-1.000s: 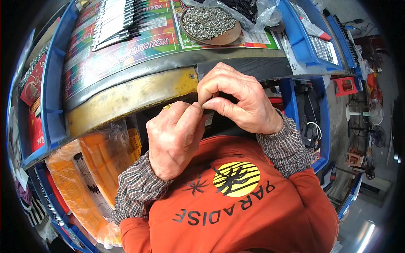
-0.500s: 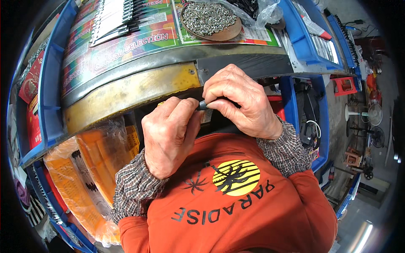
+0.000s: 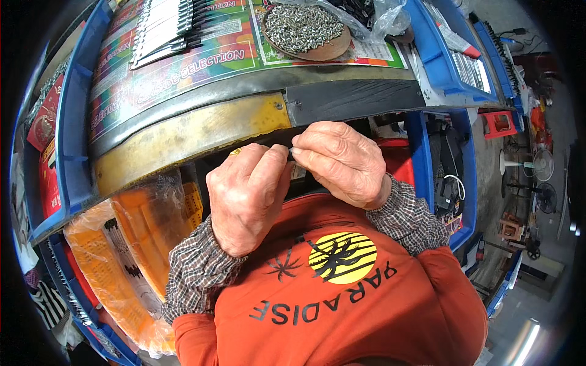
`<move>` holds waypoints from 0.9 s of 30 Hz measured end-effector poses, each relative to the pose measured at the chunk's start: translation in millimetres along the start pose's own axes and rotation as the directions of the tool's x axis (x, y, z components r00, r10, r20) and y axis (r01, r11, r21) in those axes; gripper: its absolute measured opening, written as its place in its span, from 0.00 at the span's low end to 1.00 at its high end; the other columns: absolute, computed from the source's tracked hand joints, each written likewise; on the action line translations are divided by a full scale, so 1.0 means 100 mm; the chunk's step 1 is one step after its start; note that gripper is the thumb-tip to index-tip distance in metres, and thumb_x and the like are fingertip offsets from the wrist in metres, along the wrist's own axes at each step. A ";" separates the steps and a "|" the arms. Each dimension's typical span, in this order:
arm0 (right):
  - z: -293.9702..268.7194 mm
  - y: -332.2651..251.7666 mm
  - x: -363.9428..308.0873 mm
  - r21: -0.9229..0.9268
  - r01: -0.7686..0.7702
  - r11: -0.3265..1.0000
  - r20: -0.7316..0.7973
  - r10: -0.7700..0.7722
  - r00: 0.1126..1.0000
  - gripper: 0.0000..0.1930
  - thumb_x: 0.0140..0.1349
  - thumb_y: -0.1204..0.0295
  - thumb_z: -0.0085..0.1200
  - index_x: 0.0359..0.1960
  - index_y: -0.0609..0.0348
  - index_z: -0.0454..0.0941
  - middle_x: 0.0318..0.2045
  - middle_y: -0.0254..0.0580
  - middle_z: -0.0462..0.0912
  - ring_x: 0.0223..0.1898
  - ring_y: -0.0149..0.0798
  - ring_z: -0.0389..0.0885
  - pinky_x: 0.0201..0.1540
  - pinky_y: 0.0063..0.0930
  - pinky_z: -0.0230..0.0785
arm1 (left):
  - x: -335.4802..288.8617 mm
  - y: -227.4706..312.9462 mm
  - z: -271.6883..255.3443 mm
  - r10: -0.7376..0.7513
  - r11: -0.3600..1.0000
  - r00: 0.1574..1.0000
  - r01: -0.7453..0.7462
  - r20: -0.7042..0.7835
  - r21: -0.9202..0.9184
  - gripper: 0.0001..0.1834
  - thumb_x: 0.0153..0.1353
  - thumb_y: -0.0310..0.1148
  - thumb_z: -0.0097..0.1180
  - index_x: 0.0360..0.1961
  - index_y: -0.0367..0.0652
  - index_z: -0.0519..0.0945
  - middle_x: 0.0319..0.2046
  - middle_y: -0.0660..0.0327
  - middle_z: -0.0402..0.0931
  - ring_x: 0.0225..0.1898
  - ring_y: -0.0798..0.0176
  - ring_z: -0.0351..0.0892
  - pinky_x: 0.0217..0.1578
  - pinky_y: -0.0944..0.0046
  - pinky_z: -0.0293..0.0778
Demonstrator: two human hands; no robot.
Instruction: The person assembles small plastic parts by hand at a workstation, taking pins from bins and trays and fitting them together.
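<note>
both hands pinch small part together; worn yellow bench edge, cluttered workshop.

Left hand curled, fingertips meeting right hand, both pinched close before chest.

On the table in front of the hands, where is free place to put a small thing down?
The bare patch is the colourful printed sheet, between the row of flat metal pieces and the round tray of small silver parts. The worn yellow table edge is also bare. It is crowded at the clear bag and where the left hand and right hand meet.
</note>
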State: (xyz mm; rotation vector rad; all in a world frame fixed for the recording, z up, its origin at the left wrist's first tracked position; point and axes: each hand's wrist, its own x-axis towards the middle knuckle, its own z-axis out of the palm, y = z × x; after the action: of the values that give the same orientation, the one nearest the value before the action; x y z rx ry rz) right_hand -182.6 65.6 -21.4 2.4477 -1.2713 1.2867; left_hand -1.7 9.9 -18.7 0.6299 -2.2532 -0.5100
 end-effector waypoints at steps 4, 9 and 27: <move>-0.01 0.01 -0.05 -0.004 0.008 1.000 0.016 -0.007 1.000 0.17 0.38 0.84 0.63 0.36 0.68 0.80 0.37 0.48 0.81 0.38 0.47 0.82 0.39 0.33 0.79 | 0.00 0.00 0.04 0.010 1.000 1.000 -0.010 -0.007 0.015 0.12 0.45 0.22 0.63 0.34 0.40 0.77 0.22 0.59 0.70 0.23 0.55 0.74 0.22 0.60 0.71; 0.02 0.02 -0.13 0.005 -0.051 0.999 -0.009 0.051 0.999 0.18 0.39 0.85 0.62 0.37 0.68 0.80 0.39 0.49 0.81 0.40 0.48 0.83 0.41 0.34 0.79 | 0.02 0.04 0.03 -0.056 0.997 0.996 0.053 0.064 0.055 0.11 0.47 0.19 0.63 0.34 0.38 0.78 0.24 0.56 0.74 0.25 0.53 0.77 0.26 0.59 0.73; 0.02 0.02 -0.25 -0.072 -0.026 0.997 0.034 0.029 0.999 0.15 0.44 0.85 0.61 0.37 0.70 0.80 0.40 0.52 0.81 0.42 0.49 0.83 0.42 0.36 0.80 | 0.00 0.04 0.08 -0.053 0.998 0.993 0.048 0.104 0.042 0.11 0.47 0.20 0.64 0.33 0.38 0.78 0.25 0.55 0.75 0.26 0.52 0.77 0.26 0.58 0.73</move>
State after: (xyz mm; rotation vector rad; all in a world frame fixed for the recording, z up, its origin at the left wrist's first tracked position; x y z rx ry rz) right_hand -190.4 79.5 -40.9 2.4223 -1.3400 1.1878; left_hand -8.7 14.9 -22.1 0.6961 -2.3563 -0.5361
